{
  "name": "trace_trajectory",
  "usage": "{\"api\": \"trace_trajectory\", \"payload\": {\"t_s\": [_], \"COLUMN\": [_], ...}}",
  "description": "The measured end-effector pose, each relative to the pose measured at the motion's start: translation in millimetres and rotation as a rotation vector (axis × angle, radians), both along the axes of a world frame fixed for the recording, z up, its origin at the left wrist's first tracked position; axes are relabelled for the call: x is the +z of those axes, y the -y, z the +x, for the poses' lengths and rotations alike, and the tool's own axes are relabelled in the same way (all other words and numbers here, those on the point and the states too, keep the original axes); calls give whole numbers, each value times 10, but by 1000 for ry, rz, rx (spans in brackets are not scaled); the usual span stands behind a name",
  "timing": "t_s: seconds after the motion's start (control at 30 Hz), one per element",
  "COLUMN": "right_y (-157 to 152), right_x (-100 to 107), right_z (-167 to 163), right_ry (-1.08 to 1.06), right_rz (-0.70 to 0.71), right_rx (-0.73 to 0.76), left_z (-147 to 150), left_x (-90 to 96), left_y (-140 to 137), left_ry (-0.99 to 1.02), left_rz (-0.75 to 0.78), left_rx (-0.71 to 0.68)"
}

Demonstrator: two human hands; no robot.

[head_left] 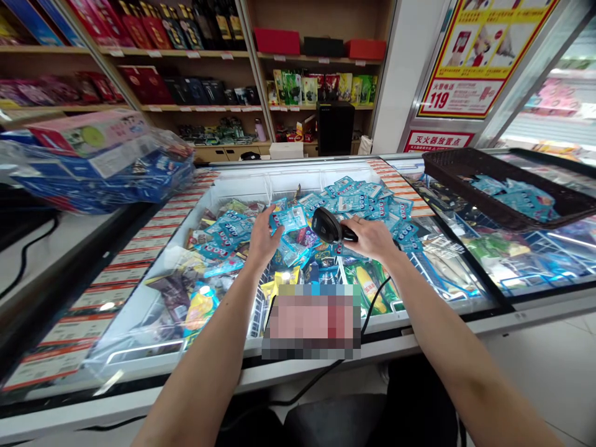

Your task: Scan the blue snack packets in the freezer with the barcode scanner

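Note:
My left hand is closed on the edge of a light-blue ice-cream packet, printed side facing up. In my right hand is a black barcode scanner, its head turned toward the packet. My fingers wrap round its handle, and a black cable runs down from it. More blue packets lie in a heap on the glass to the right, with a smaller group to the left. A pixelated flat object lies at the freezer's front edge.
A chest freezer with a glass top spans the front. On its right stands a brown basket with several blue packets. Plastic-wrapped boxes are stacked at left. Stocked shelves line the back wall.

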State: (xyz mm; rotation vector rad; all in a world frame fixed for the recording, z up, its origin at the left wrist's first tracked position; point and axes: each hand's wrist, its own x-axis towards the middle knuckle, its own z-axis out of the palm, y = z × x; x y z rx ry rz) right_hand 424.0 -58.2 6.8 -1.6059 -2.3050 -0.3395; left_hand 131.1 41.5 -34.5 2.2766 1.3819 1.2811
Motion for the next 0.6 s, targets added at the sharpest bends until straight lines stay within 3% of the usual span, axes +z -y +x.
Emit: {"api": "trace_trajectory", "payload": {"t_s": [0.13, 0.6], "right_y": [-8, 2], "right_x": [-6, 1], "right_z": [-3, -41], "right_ry": [5, 3], "right_rz": [0, 30], "right_rx": [22, 75], "left_z": [40, 68], "left_x": [56, 129], "left_y": [50, 106], "left_ry": [19, -13], "left_rz": [-95, -114], "left_rx": [-32, -27]}}
